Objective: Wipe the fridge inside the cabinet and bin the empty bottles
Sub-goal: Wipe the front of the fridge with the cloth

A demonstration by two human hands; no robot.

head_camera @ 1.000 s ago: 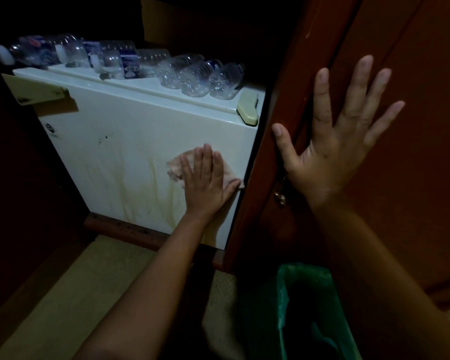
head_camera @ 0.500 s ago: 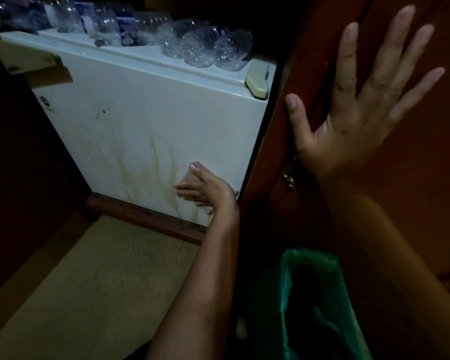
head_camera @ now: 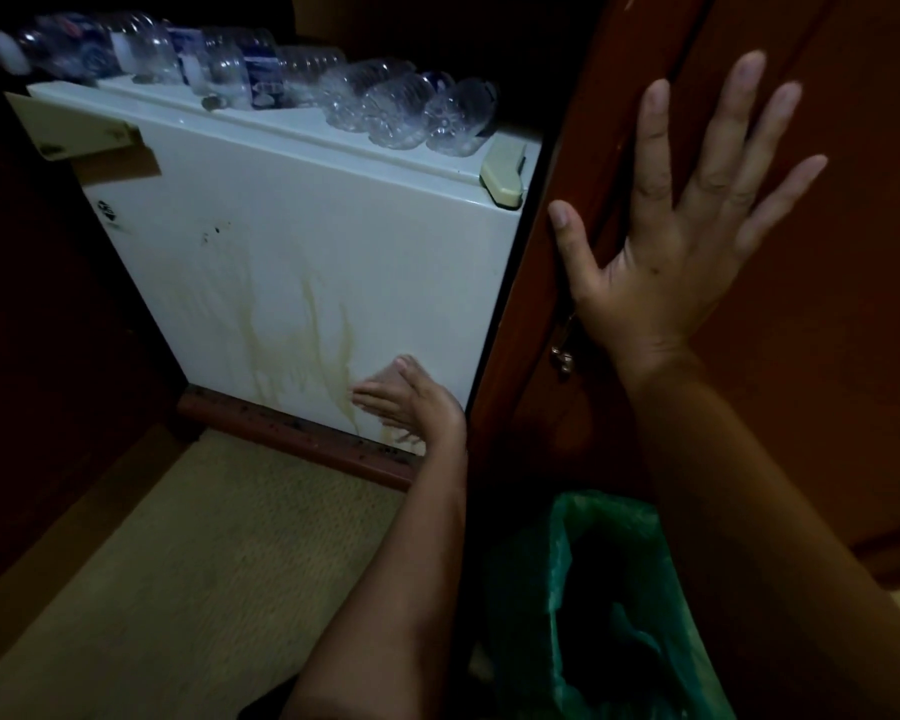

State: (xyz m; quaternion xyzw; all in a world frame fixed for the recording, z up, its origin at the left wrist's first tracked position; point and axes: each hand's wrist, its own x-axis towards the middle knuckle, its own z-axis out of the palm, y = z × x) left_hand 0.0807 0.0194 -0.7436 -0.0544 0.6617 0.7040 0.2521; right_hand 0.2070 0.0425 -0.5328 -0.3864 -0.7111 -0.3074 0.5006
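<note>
Your left hand (head_camera: 411,402), fingers flat, has slid to the fridge (head_camera: 292,241) door's lower corner. Yellow streaks (head_camera: 310,324) persist; bottles (head_camera: 396,114) await binning.

The fridge (head_camera: 307,241) stands inside the cabinet (head_camera: 281,434) at about eleven o'clock in the view, with the bottles (head_camera: 401,109) lying in a row on its top. The left hand (head_camera: 411,402) rests on the fridge front at its five o'clock corner, and the right hand (head_camera: 692,241) lies flat on the cabinet door (head_camera: 842,381) at the fridge's three o'clock. The bin bag (head_camera: 588,589) sits on the floor (head_camera: 178,563) at five o'clock, before that door.
</note>
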